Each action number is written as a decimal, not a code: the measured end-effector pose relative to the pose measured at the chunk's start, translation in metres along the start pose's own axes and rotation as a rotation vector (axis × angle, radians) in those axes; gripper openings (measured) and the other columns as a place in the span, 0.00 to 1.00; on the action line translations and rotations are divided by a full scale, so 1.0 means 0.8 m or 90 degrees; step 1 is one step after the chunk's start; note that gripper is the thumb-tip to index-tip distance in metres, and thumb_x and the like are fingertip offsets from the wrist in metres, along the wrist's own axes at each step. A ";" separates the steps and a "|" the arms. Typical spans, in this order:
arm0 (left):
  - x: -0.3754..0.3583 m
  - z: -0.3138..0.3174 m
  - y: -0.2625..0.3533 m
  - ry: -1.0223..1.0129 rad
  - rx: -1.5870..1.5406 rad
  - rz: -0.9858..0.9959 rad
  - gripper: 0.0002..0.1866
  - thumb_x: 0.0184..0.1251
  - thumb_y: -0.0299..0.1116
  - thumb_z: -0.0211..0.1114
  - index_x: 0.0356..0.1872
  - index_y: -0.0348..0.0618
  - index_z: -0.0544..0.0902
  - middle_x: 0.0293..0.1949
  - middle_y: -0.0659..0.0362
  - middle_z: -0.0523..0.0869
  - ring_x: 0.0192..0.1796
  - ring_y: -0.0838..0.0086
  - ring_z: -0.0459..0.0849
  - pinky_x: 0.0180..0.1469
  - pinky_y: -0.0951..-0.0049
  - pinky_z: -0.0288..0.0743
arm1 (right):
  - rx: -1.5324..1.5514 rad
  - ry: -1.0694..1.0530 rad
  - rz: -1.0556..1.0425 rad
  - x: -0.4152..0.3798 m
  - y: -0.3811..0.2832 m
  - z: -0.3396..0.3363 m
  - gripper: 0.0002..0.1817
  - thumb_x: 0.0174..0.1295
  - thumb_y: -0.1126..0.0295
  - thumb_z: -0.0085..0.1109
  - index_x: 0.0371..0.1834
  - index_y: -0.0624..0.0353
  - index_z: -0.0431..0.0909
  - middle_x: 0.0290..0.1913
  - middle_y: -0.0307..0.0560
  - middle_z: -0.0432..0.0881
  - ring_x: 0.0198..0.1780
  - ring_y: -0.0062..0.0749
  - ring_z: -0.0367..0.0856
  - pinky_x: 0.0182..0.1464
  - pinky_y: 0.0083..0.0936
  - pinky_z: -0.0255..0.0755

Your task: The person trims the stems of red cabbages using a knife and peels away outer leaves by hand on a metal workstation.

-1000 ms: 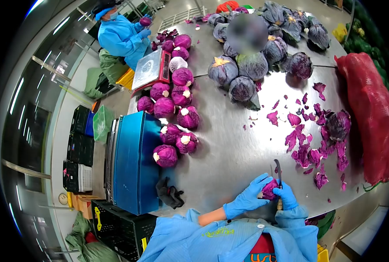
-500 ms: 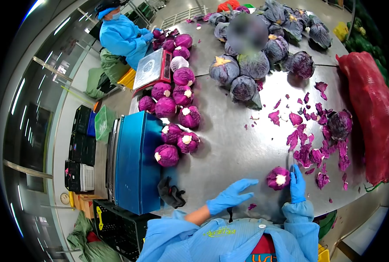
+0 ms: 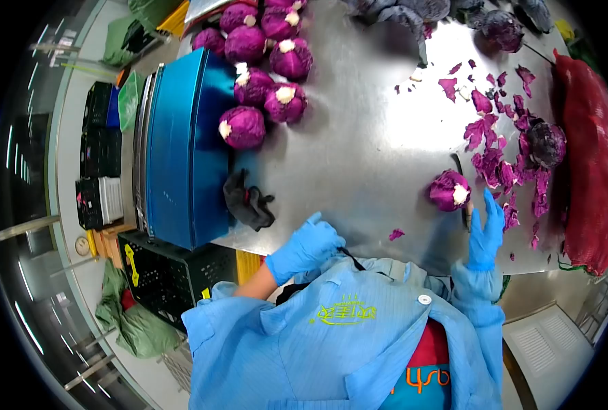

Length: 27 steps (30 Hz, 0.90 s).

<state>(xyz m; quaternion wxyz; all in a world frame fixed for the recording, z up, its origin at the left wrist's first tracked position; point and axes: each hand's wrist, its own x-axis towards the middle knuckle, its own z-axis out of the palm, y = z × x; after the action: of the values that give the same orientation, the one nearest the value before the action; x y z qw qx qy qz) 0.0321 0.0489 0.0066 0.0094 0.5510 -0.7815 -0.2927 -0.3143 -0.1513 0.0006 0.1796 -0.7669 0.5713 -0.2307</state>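
My left hand (image 3: 306, 247), in a blue glove, is at the front edge of the steel table with its fingers curled together. A black cord (image 3: 350, 258) at the front of my jacket runs from its fingertips. Fingers apart, my gloved right hand (image 3: 486, 236) hovers beside a trimmed purple cabbage (image 3: 447, 191) with a pale cut stem. A thin tool with a brown handle (image 3: 468, 213), partly hidden by the cabbage, lies between the cabbage and that hand. A small purple leaf scrap (image 3: 395, 234) rests between my hands.
Trimmed cabbages (image 3: 244, 127) line the table's left side by a blue metal box (image 3: 181, 150) and a dark cloth (image 3: 248, 200). Purple leaf scraps (image 3: 485, 130) and a darker cabbage (image 3: 546, 144) lie on the right, near a red mesh sack (image 3: 589, 171). Untrimmed cabbages (image 3: 499, 31) sit at the back.
My left hand has drawn back toward my jacket, its fingers closing at the black cord. My right hand has come away from the cabbage. The view has tilted down toward my body.
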 end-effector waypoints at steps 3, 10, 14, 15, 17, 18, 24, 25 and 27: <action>-0.020 -0.022 -0.008 0.167 -0.108 -0.035 0.14 0.54 0.30 0.65 0.44 0.53 0.83 0.33 0.60 0.82 0.38 0.61 0.81 0.43 0.59 0.73 | 0.201 -0.240 0.017 -0.049 -0.046 -0.050 0.18 0.63 0.73 0.63 0.57 0.57 0.79 0.47 0.48 0.83 0.47 0.31 0.81 0.51 0.28 0.74; -0.095 -0.007 0.049 0.029 -0.351 -0.236 0.16 0.59 0.32 0.65 0.50 0.47 0.82 0.40 0.51 0.84 0.42 0.56 0.82 0.43 0.62 0.76 | 0.231 -0.736 0.393 -0.158 -0.055 -0.142 0.19 0.59 0.61 0.69 0.48 0.63 0.80 0.44 0.46 0.86 0.41 0.24 0.82 0.46 0.28 0.77; -0.121 -0.001 0.072 0.013 -0.498 -0.220 0.20 0.61 0.29 0.63 0.56 0.44 0.80 0.51 0.49 0.84 0.52 0.57 0.82 0.52 0.67 0.75 | 0.390 -0.788 0.433 -0.206 -0.031 -0.160 0.20 0.60 0.62 0.68 0.50 0.63 0.80 0.43 0.43 0.86 0.43 0.26 0.81 0.48 0.30 0.76; -0.107 -0.025 0.077 0.019 -0.540 -0.188 0.21 0.61 0.28 0.63 0.58 0.44 0.79 0.51 0.49 0.83 0.53 0.58 0.82 0.54 0.67 0.75 | 0.381 -0.771 0.437 -0.218 -0.024 -0.158 0.19 0.60 0.63 0.67 0.50 0.63 0.80 0.42 0.44 0.86 0.43 0.28 0.82 0.47 0.30 0.77; -0.076 -0.074 0.092 0.034 -0.627 -0.140 0.23 0.62 0.27 0.63 0.61 0.44 0.78 0.53 0.47 0.83 0.54 0.58 0.82 0.57 0.69 0.74 | 0.363 -0.750 0.439 -0.238 -0.015 -0.153 0.18 0.61 0.63 0.65 0.50 0.62 0.81 0.40 0.47 0.87 0.42 0.32 0.84 0.47 0.30 0.77; -0.081 -0.060 0.087 0.035 -0.602 -0.163 0.26 0.62 0.28 0.64 0.63 0.44 0.76 0.57 0.47 0.81 0.58 0.57 0.80 0.61 0.67 0.72 | 0.346 -0.735 0.408 -0.247 -0.013 -0.148 0.17 0.61 0.63 0.64 0.49 0.62 0.81 0.40 0.49 0.87 0.43 0.33 0.84 0.47 0.30 0.77; -0.088 -0.018 0.070 -0.007 -0.585 -0.179 0.24 0.63 0.30 0.63 0.62 0.43 0.76 0.55 0.47 0.82 0.55 0.57 0.81 0.59 0.67 0.73 | 0.293 -0.652 0.260 -0.257 -0.020 -0.154 0.16 0.60 0.61 0.60 0.47 0.55 0.82 0.41 0.57 0.85 0.42 0.46 0.86 0.43 0.33 0.77; -0.092 -0.015 0.073 -0.019 -0.585 -0.181 0.24 0.63 0.30 0.63 0.62 0.43 0.76 0.54 0.48 0.83 0.55 0.57 0.81 0.58 0.66 0.73 | 0.259 -0.661 0.222 -0.259 -0.015 -0.156 0.15 0.60 0.61 0.59 0.47 0.53 0.83 0.41 0.56 0.85 0.41 0.47 0.86 0.42 0.34 0.78; -0.104 -0.012 0.079 -0.047 -0.584 -0.189 0.24 0.63 0.30 0.63 0.62 0.43 0.76 0.53 0.48 0.83 0.54 0.57 0.82 0.57 0.66 0.74 | 0.191 -0.664 0.178 -0.268 -0.004 -0.154 0.14 0.61 0.60 0.57 0.48 0.48 0.83 0.40 0.54 0.85 0.39 0.48 0.86 0.40 0.37 0.78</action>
<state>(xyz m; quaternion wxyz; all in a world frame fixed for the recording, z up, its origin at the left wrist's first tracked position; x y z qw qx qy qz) 0.0140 0.1311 0.0696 0.1817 0.5849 -0.4847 -0.6244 -0.4323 0.0540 0.0722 0.5745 -0.6622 0.4643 0.1264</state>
